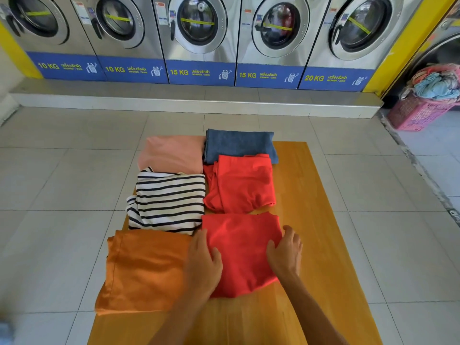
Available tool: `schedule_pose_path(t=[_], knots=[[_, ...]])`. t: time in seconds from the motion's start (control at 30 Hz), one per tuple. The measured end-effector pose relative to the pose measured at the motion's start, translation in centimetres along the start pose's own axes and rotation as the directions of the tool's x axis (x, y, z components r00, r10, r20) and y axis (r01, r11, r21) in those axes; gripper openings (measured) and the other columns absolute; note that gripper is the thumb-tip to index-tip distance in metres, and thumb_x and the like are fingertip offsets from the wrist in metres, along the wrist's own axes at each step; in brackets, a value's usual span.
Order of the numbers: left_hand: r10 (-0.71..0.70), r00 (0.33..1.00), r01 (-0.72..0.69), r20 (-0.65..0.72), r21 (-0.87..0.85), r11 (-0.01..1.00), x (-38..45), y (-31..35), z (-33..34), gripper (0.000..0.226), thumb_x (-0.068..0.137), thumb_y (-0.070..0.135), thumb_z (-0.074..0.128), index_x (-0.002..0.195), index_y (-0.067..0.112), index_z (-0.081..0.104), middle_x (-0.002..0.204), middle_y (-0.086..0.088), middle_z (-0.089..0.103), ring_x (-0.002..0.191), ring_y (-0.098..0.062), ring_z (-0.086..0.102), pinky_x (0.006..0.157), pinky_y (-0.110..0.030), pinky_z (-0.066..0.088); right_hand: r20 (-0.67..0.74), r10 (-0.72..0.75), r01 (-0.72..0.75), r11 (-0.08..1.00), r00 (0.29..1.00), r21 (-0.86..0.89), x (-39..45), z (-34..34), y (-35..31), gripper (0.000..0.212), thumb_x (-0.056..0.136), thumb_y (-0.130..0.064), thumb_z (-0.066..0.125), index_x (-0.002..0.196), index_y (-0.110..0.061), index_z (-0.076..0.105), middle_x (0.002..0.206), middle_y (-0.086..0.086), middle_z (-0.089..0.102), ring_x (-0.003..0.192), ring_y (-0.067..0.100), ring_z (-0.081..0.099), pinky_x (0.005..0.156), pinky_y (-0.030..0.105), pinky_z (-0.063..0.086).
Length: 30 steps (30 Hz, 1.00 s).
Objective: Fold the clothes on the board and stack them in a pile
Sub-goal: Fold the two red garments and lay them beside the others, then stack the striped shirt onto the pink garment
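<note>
Several folded clothes lie in two columns on a wooden board point(311, 220). A folded red garment point(242, 250) is nearest on the right. My left hand point(202, 260) rests flat on its left edge, and my right hand point(286, 252) grips its right edge with curled fingers. An orange folded piece point(142, 272) lies to its left. Behind them are a black-and-white striped top point(169, 202) and a second red garment point(240, 183). At the far end sit a pale pink piece point(173, 153) and a blue denim piece point(239, 145).
A row of steel washing machines point(199, 33) stands on a raised step behind the board. A pink basket point(418, 113) heaped with laundry sits on the tiled floor at the right. The board's right strip is bare wood.
</note>
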<state>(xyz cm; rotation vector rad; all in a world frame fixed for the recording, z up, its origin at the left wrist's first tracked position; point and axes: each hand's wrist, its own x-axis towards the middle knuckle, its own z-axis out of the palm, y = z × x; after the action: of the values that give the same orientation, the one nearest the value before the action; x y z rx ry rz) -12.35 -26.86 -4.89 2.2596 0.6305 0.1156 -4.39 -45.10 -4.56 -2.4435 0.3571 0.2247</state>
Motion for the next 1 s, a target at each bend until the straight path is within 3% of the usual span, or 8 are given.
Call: schedule_pose_path(t=[0.1, 0.2, 0.27, 0.37, 0.47, 0.57, 0.77, 1.0], knots=[[0.254, 0.962, -0.27, 0.101, 0.214, 0.939, -1.1, 0.3, 1.7, 0.055, 0.093, 0.024, 0.044, 0.146, 0.01, 0.041, 0.156, -0.015, 0.033, 0.146, -0.03, 0.027, 0.116, -0.049, 0.031, 0.031, -0.224, 0.226, 0.962, 0.974, -0.155, -2.1, 1.4, -0.5, 0.07, 0.084, -0.032, 0.065, 0.148, -0.015, 0.043, 0.154, 0.013, 0.042, 0.139, 0.035, 0.041, 0.107, 0.053, 0.041], [0.125, 0.927, -0.273, 0.352, 0.412, 0.869, -1.9, -1.4, 2.7, 0.063, 0.097, 0.043, 0.025, 0.155, 0.02, 0.018, 0.165, -0.003, 0.002, 0.152, -0.023, -0.002, 0.122, -0.049, 0.012, 0.217, -0.35, 0.408, 0.844, 0.911, -0.349, -4.3, 3.9, 1.0, 0.079, 0.082, -0.053, 0.053, 0.153, -0.023, 0.039, 0.162, 0.012, 0.034, 0.151, 0.034, 0.027, 0.118, 0.056, 0.023], [0.144, 0.925, -0.3, 0.353, 0.44, 0.847, -2.3, -2.8, 2.8, 0.065, 0.095, 0.047, 0.028, 0.155, 0.022, 0.019, 0.164, 0.0, 0.0, 0.152, -0.023, 0.002, 0.12, -0.05, 0.017, 0.277, -0.377, 0.464, 0.782, 0.884, -0.416, -5.0, 5.2, 2.7, 0.086, 0.076, -0.063, 0.05, 0.153, -0.024, 0.04, 0.16, 0.015, 0.037, 0.15, 0.034, 0.022, 0.118, 0.055, 0.017], [0.108, 0.911, -0.305, 0.397, 0.475, 0.826, -2.3, -2.8, 2.7, 0.067, 0.097, 0.046, 0.033, 0.156, 0.025, 0.008, 0.165, 0.001, -0.008, 0.152, -0.02, -0.008, 0.12, -0.048, 0.009, 0.284, -0.358, 0.453, 0.776, 0.889, -0.439, -4.7, 5.5, 3.2, 0.089, 0.075, -0.068, 0.05, 0.152, -0.025, 0.041, 0.157, 0.015, 0.041, 0.148, 0.035, 0.028, 0.115, 0.058, 0.027], [0.082, 0.903, -0.308, 0.422, 0.503, 0.807, -2.1, -2.2, 2.4, 0.069, 0.098, 0.045, 0.034, 0.156, 0.025, 0.001, 0.164, 0.0, -0.015, 0.151, -0.02, -0.014, 0.121, -0.049, 0.003, 0.326, -0.33, 0.45, 0.78, 0.886, -0.434, -4.7, 4.9, 2.8, 0.09, 0.082, -0.069, 0.044, 0.159, -0.03, 0.019, 0.168, 0.011, 0.013, 0.156, 0.034, 0.01, 0.12, 0.057, 0.009], [0.079, 0.894, -0.314, 0.441, 0.49, 0.813, -2.5, -2.4, 2.0, 0.07, 0.098, 0.046, 0.033, 0.156, 0.024, 0.0, 0.164, 0.0, -0.015, 0.151, -0.021, -0.013, 0.12, -0.05, 0.002, 0.33, -0.326, 0.449, 0.783, 0.886, -0.431, -4.7, 4.5, 3.0, 0.09, 0.086, -0.07, 0.041, 0.159, -0.036, 0.0, 0.17, 0.004, -0.008, 0.156, 0.026, -0.01, 0.122, 0.051, -0.005], [0.071, 0.858, -0.323, 0.509, 0.427, 0.845, -2.5, -2.2, 0.9, 0.067, 0.098, 0.038, 0.04, 0.156, 0.02, 0.01, 0.165, -0.004, -0.01, 0.151, -0.022, -0.01, 0.122, -0.049, 0.007, 0.376, -0.287, 0.432, 0.813, 0.881, -0.392, -4.6, 3.8, 2.7, 0.093, 0.087, -0.068, 0.048, 0.159, -0.038, -0.001, 0.17, 0.001, -0.011, 0.156, 0.023, -0.013, 0.124, 0.051, -0.004], [0.137, 0.889, -0.198, 0.437, 0.096, 0.975, -1.7, -1.6, -2.6, 0.052, 0.098, 0.025, 0.048, 0.148, 0.013, 0.039, 0.16, -0.007, 0.028, 0.149, -0.017, 0.021, 0.12, -0.028, 0.018, 0.407, -0.227, 0.391, 0.836, 0.885, -0.384, -4.5, 2.8, 2.2, 0.093, 0.087, -0.066, 0.051, 0.16, -0.037, 0.001, 0.17, 0.002, -0.01, 0.156, 0.024, -0.011, 0.125, 0.052, 0.001]])
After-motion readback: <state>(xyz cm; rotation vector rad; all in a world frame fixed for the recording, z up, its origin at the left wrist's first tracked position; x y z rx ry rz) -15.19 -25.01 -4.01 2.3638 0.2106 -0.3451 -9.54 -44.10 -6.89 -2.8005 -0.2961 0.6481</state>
